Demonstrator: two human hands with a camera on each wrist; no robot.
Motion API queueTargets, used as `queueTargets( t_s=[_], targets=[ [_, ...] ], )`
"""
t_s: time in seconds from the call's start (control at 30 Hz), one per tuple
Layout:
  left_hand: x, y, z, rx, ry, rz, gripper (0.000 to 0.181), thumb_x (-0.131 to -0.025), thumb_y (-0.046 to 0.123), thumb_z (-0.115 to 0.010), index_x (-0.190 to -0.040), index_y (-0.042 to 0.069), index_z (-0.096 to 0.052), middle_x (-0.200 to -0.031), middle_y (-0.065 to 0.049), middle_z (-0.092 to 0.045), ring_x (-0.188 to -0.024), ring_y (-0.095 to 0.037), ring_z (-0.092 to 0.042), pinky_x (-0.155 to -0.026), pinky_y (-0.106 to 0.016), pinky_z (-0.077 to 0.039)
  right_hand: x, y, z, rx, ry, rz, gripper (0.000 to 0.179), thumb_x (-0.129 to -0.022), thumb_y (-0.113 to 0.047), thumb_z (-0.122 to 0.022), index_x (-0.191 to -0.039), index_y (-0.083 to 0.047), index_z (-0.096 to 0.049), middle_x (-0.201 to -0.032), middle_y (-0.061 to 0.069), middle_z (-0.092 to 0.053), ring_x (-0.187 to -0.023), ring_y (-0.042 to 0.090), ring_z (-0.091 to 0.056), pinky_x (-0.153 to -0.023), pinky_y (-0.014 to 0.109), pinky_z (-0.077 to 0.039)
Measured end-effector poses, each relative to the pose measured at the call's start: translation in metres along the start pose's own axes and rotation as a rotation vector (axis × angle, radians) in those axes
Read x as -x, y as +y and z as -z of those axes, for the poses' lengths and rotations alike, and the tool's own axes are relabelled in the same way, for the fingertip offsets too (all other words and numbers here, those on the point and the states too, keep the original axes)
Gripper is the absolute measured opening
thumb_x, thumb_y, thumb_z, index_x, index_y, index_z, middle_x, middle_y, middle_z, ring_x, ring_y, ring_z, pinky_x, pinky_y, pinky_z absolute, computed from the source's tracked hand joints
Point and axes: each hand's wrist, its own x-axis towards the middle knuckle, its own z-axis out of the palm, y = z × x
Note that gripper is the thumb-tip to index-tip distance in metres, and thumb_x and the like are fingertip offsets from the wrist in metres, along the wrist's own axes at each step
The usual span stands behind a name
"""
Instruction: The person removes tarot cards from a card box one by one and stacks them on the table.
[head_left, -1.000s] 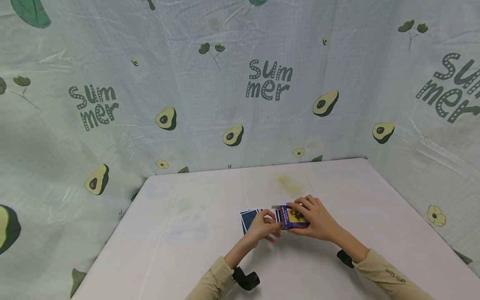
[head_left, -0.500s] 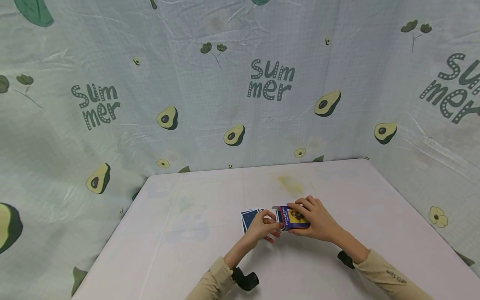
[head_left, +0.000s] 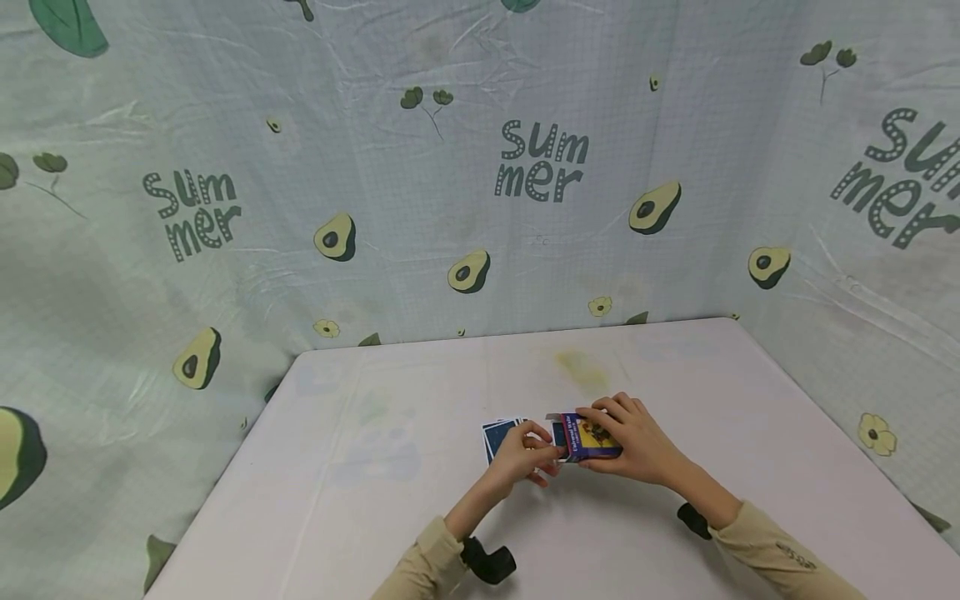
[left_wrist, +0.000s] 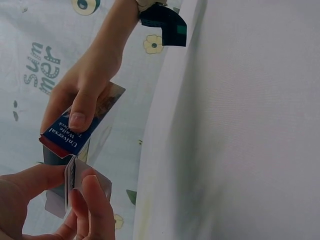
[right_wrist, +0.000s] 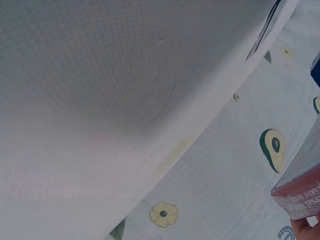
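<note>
Card box is gripped in my right hand, held over the desk with its open end toward my left hand. Compared with half a second ago, my left hand sits a touch farther from the box, and more of a dark blue card back shows at the mouth; my right hold looks the same, and the loose cards left of the box have stayed put.

From the left wrist I see my left fingers nearly together, pinching white-edged cards at the box's mouth; how many, I cannot tell. My right fingers are bent round the box, only as far apart as its sides, the thumb lying across the printed face.

White letters on blue there read "Universal Waite", with the next line too blurred to read whole; from the right wrist the reddish part of the box shows "AROT DEC", cut off by the edge. Beyond the box, the hanging cloth says "summer" in dotted grey-green letters among avocados.

The box is thin, straight-edged card, purple and yellow. The loose cards are flat rectangles with white borders. Under the box, the desk's white cover has a fine weave, with a yellowish stain beyond.
</note>
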Motion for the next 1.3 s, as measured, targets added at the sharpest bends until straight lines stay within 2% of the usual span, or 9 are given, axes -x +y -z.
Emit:
queueTargets(
  t_s=[0.17, 0.33, 0.5, 0.77, 1.03, 1.3],
  targets=[
    [0.002, 0.002, 0.001, 0.004, -0.001, -0.006, 0.031, -0.079, 0.015, -0.065, -0.097, -0.004, -0.048, -0.082, -0.023, -0.064, -0.057, -0.014, -0.062, -0.048, -0.029, -0.054, 0.001, 0.001, 0.0, 0.001, 0.008, 0.001, 0.068, -0.063, -0.056, -0.07, -0.119, -0.021, -0.054, -0.102, -0.005, -0.051, -0.088, 0.009, -0.037, -0.071, 0.03, -0.033],
    [0.004, 0.003, 0.003, -0.005, -0.002, -0.023, 0.029, -0.08, 0.013, -0.064, -0.097, -0.004, -0.048, -0.083, -0.025, -0.065, -0.062, -0.025, -0.065, -0.05, -0.031, -0.054, 0.002, 0.003, 0.0, 0.001, 0.011, -0.002, 0.067, -0.066, -0.062, -0.064, -0.119, -0.022, -0.054, -0.102, -0.005, -0.051, -0.089, 0.009, -0.037, -0.071, 0.03, -0.034],
    [0.005, 0.004, 0.006, -0.016, -0.008, -0.034, 0.026, -0.08, 0.012, -0.063, -0.095, -0.004, -0.049, -0.083, -0.026, -0.065, -0.069, -0.034, -0.065, -0.052, -0.032, -0.055, 0.003, 0.003, 0.0, 0.0, 0.007, -0.009, 0.068, -0.064, -0.059, -0.068, -0.118, -0.021, -0.055, -0.102, -0.006, -0.051, -0.089, 0.009, -0.037, -0.071, 0.031, -0.034],
    [0.004, 0.002, 0.01, -0.008, -0.009, -0.025, 0.023, -0.081, 0.011, -0.062, -0.093, -0.005, -0.05, -0.086, -0.03, -0.064, -0.068, -0.031, -0.066, -0.052, -0.03, -0.055, 0.004, 0.003, 0.001, 0.005, 0.0, -0.021, 0.072, -0.055, -0.048, -0.078, -0.117, -0.019, -0.056, -0.101, -0.005, -0.051, -0.088, 0.009, -0.036, -0.07, 0.031, -0.033],
    [0.008, 0.004, 0.014, -0.01, -0.003, -0.039, 0.024, -0.083, 0.009, -0.058, -0.097, -0.008, -0.05, -0.093, -0.036, -0.06, -0.066, -0.027, -0.066, -0.057, -0.038, -0.056, 0.006, 0.005, 0.001, 0.013, -0.001, -0.014, 0.069, -0.062, -0.056, -0.071, -0.118, -0.02, -0.055, -0.102, -0.005, -0.051, -0.088, 0.008, -0.036, -0.07, 0.03, -0.032],
    [0.009, 0.002, 0.02, 0.005, 0.013, -0.037, 0.02, -0.083, 0.007, -0.057, -0.094, -0.007, -0.049, -0.089, -0.032, -0.062, -0.065, -0.021, -0.066, -0.058, -0.038, -0.056, 0.005, 0.006, 0.001, 0.011, 0.0, -0.018, 0.07, -0.058, -0.051, -0.075, -0.118, -0.021, -0.055, -0.102, -0.006, -0.05, -0.087, 0.008, -0.035, -0.069, 0.029, -0.031]
  ],
)
